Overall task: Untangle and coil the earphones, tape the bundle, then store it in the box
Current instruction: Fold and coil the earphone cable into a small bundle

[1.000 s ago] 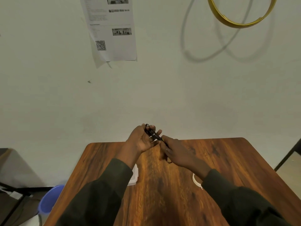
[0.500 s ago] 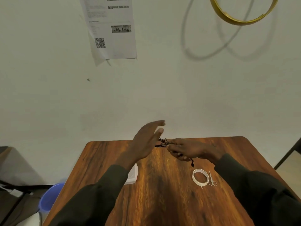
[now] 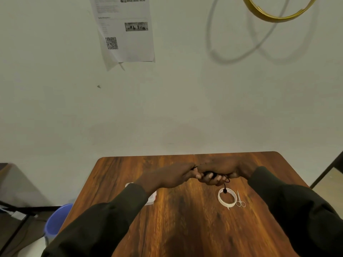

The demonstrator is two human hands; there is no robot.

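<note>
Item 1. Two dark sleeves enter from the near edge of the wooden table (image 3: 185, 229), one on each side, converging toward the far half.

Item 2. White box (image 3: 151, 198), shallow, near the table's left edge; largely hidden under the left forearm, only a corner and a sliver showing.

Item 3. Roll of white tape (image 3: 227, 198), lying flat on the right half of the table, with a short loose tab at its near side.

Item 4. Small scissors (image 3: 240, 200), metal, lying just beside the tape on its right, handles toward the near edge.

Item 5. Right hand (image 3: 219, 170), held above the table toward the far edge, palm turned partly up, fingers curled around the black earphones (image 3: 209, 173). The bundle sits in the palm, mostly covered. One strand drops from the hand's near side, and its black tip hangs over the tape roll's opening; contact with the tape cannot be told.

Item 6. Left hand (image 3: 172, 175), knuckles up, meeting the right hand at its fingertips. Its fingers are bent and pinch the earphone cable where it leaves the right hand.

Item 7. Blue bucket (image 3: 57, 219), on the floor off the table's left edge.

Item 8. Printed sheet (image 3: 126, 30) with a square code, fixed to the pale wall beyond the far edge.

Item 9. Yellow hoop (image 3: 278, 13), at the wall's upper right, partly out of view.
</note>
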